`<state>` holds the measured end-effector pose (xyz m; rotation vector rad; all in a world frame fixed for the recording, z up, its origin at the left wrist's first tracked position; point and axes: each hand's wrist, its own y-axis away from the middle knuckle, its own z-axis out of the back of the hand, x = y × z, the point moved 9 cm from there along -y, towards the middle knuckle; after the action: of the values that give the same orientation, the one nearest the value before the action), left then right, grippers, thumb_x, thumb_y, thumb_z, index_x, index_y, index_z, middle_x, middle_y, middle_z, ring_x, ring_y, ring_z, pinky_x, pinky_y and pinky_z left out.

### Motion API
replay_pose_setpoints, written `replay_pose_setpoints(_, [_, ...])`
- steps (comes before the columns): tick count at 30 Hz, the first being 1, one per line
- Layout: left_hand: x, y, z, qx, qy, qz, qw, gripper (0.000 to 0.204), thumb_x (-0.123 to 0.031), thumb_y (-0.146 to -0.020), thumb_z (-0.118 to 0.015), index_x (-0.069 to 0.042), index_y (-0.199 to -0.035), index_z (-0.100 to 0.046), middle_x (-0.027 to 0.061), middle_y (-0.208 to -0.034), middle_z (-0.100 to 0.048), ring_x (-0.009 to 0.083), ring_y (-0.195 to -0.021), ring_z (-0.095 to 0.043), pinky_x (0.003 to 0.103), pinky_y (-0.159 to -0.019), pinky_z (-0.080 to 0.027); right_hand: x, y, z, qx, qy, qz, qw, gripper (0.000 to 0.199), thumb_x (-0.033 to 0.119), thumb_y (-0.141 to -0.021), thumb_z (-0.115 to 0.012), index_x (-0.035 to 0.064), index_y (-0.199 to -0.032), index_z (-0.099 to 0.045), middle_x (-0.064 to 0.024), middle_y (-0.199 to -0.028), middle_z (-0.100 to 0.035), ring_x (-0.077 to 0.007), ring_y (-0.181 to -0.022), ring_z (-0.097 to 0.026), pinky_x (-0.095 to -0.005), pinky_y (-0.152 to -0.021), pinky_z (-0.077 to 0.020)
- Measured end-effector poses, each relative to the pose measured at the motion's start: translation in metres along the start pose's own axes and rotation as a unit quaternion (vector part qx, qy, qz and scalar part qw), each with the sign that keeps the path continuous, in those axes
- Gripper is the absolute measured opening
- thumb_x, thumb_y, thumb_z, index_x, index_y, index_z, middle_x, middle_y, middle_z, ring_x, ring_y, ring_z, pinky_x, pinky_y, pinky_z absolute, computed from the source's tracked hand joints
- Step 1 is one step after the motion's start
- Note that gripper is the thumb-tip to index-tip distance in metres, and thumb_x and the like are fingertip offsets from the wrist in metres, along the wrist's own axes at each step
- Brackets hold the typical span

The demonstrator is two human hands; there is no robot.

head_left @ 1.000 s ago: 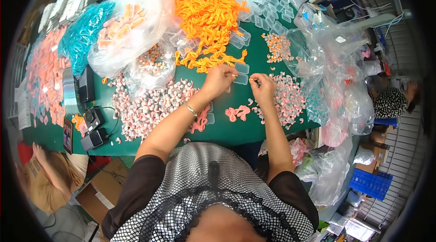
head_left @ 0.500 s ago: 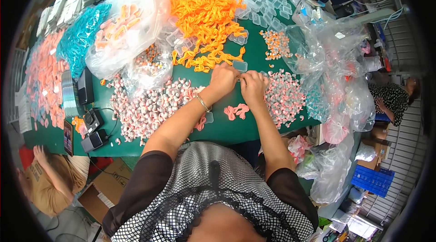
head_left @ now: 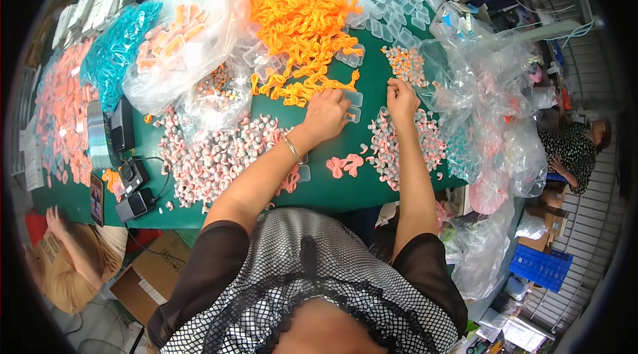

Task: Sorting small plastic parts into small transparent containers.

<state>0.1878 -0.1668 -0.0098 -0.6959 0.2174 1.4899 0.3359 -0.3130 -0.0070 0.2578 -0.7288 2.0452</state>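
Note:
My left hand (head_left: 324, 116) is closed on a small clear plastic case (head_left: 353, 99) with its lid opened out; a bit of orange shows in it. Just beyond lies a heap of bundled orange cords (head_left: 299, 25). My right hand (head_left: 402, 98) has its fingers pinched together, between a small pile of orange-and-grey pieces (head_left: 404, 65) and a bigger pile of curved pink-and-grey pieces (head_left: 425, 138). What sits between those fingertips, if anything, is too small to make out. Two bundled pink cords (head_left: 344, 165) rest on the green table (head_left: 325, 194) between my forearms.
More pink-and-grey pieces (head_left: 219, 161) spread across the left. Behind them stand a clear bag (head_left: 219, 2) of orange items and a teal bag (head_left: 123, 42). Clear cases (head_left: 392, 12) cover the far side. Plastic bags (head_left: 525, 141) crowd the right edge. A co-worker's arm (head_left: 80, 248) shows lower left.
My right hand has left the clear case and moved right to the piles of small pieces. The left hand stays near its place, with the case now showing open.

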Motion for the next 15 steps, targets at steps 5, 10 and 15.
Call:
replay_pose_setpoints(5, [0.001, -0.001, -0.008, 0.045, -0.027, 0.018, 0.998, 0.039, -0.02, -0.068, -0.076, -0.012, -0.105, -0.066, 0.0036, -0.1, -0.055, 0.0227, -0.099, -0.053, 0.04, -0.082, -0.041, 0.04, -0.018, -0.037, 0.085, -0.058, 0.07, 0.992, 0.022, 0.005, -0.073, -0.069, 0.0162, -0.092, -0.069, -0.0031, -0.088, -0.065, -0.0271, -0.088, -0.061, -0.0424, -0.076, -0.046])
replay_pose_setpoints(10, [0.002, 0.001, -0.011, 0.041, -0.033, 0.019, 0.998, 0.04, -0.023, -0.066, -0.078, -0.013, -0.103, -0.067, 0.002, -0.1, -0.055, 0.0216, -0.1, -0.053, 0.04, -0.081, -0.04, 0.083, -0.015, -0.055, 0.149, 0.049, 0.18, 0.971, 0.029, 0.002, -0.068, -0.073, 0.016, -0.093, -0.07, -0.0013, -0.1, -0.059, -0.0248, -0.1, -0.055, -0.041, -0.081, -0.0432])
replay_pose_setpoints(15, [0.006, -0.001, -0.011, 0.045, -0.021, 0.035, 0.998, 0.041, -0.023, -0.063, -0.08, -0.015, -0.101, -0.068, 0.0007, -0.1, -0.056, 0.0204, -0.1, -0.053, 0.04, -0.08, -0.039, 0.071, -0.016, -0.044, 0.113, 0.005, 0.176, 0.978, 0.022, 0.008, -0.072, -0.072, 0.0138, -0.092, -0.069, -0.0018, -0.096, -0.061, -0.0253, -0.095, -0.057, -0.0401, -0.079, -0.043])
